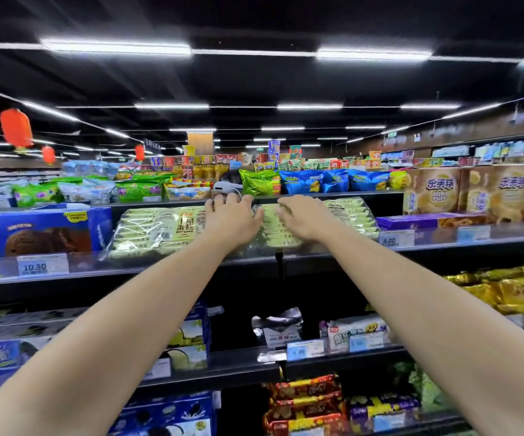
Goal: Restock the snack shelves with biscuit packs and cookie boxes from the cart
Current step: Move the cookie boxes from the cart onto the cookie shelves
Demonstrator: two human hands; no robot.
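Two clear bags of pale green biscuit packs lie side by side on the upper shelf [254,262]. The left bag [157,229] has a cream label with dark characters. My left hand [231,217] lies over the gap between the two bags, fingers curled over the far top edge. My right hand [303,217] rests on top of the right bag [345,217], fingers bent down onto it. Both arms reach forward from below. The cart is out of view.
A blue cookie box [37,229] stands left of the bags above a 10.90 tag. A purple box [427,221] and tan Mini Puff boxes [430,190] sit to the right. Lower shelves hold blue boxes [172,410], silver and yellow packs. Snack bags fill the top tier.
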